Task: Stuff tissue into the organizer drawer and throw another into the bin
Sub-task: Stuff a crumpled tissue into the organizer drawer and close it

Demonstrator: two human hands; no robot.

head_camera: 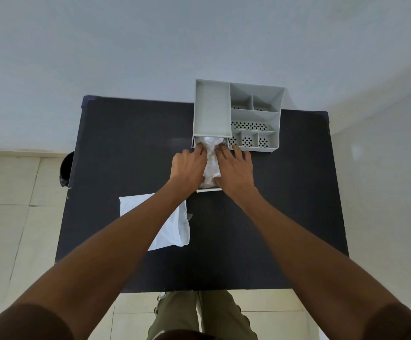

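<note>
A grey desk organizer (211, 109) stands at the far side of the black table (125, 143). Its drawer (209, 190) is pulled out toward me, only its white front edge showing. Crumpled white tissue (211, 165) fills the drawer between my hands. My left hand (187, 168) presses on the tissue's left side, fingers reaching to the organizer's front. My right hand (233, 168) presses on its right side with fingers spread. A second flat white tissue (175, 224) lies on the table nearer to me, partly under my left forearm. A black bin (65, 168) peeks out at the table's left edge.
The organizer's right half holds several small perforated compartments (248, 141). A pale wall rises behind the table, and tiled floor (8, 204) lies on both sides. My legs (199, 315) show below the table's near edge.
</note>
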